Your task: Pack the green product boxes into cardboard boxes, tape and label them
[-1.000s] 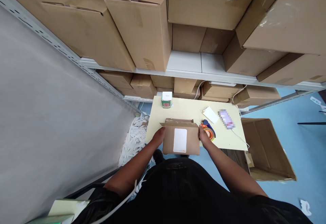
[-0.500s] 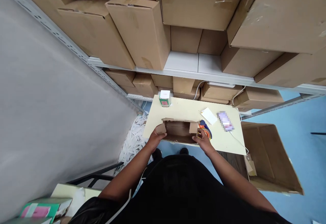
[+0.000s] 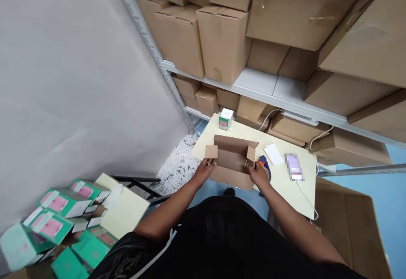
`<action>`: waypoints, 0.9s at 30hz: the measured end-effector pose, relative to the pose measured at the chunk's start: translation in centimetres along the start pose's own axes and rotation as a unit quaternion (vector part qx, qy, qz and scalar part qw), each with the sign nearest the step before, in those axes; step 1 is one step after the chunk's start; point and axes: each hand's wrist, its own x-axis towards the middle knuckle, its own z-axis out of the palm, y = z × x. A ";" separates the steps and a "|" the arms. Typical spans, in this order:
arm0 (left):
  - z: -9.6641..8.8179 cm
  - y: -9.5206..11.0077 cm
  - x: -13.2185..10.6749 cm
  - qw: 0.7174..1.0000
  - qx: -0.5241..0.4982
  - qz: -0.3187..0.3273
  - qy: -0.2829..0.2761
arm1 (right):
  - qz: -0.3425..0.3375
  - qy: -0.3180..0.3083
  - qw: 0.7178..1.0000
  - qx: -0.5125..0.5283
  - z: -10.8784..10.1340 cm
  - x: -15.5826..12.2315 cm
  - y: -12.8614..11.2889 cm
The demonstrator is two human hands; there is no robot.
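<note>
An open cardboard box (image 3: 233,159) with its flaps spread is held over the front edge of the pale table (image 3: 203,140). My left hand (image 3: 204,172) grips its left side by the small end flap. On the opposite end, my right hand (image 3: 258,174) is closed on the right side, thumb toward the inside. The part of the box that shows inside looks bare. Just beyond my right hand lies a blue and orange tape dispenser (image 3: 264,165), partly hidden by that hand. A small green and white box (image 3: 226,119) stands at the table's back left corner.
A white card or pad (image 3: 273,154) and a phone (image 3: 293,165) on a cable lie to the right. Shelves of cartons (image 3: 222,44) rise behind. A large open carton (image 3: 349,224) stands at right; green boxes (image 3: 52,224) are piled at lower left, near paper shreds (image 3: 179,165).
The view has swung left, bringing more green boxes into sight. The cardboard box has tilted, and its front and back flaps now spread wider. Both hands keep hold of its ends.
</note>
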 end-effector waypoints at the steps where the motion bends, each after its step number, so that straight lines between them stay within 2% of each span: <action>1: -0.4 0.0 -1.0 1.000 -0.003 -0.002 0.014 | -0.013 -0.005 1.000 -0.022 -0.1 -0.7 -0.3; 4: -2.1 -0.9 -4.5 0.999 -0.032 0.003 0.031 | -0.059 -0.019 0.996 -0.069 0.3 -2.9 -0.5; 7: -4.4 -3.1 -8.4 0.997 -0.057 0.020 0.037 | -0.107 -0.021 0.988 -0.113 1.5 -5.2 -0.7; 10: -7.5 -5.6 -12.8 0.994 -0.065 0.058 0.064 | -0.149 -0.037 0.977 -0.147 3.4 -7.7 -1.8; 15: -13.5 -8.7 -20.3 0.981 -0.108 0.086 0.135 | -0.214 -0.068 0.959 -0.175 7.6 -13.1 -6.5; 20: -19.0 -11.1 -27.2 0.964 -0.090 0.110 0.225 | -0.273 -0.098 0.939 -0.183 12.2 -18.5 -11.8; 23: -21.3 -12.1 -30.4 0.951 -0.074 0.108 0.280 | -0.316 -0.118 0.922 -0.189 14.2 -21.0 -14.5; 27: -23.1 -12.9 -33.5 0.932 -0.067 0.094 0.345 | -0.371 -0.142 0.894 -0.209 16.0 -22.6 -17.9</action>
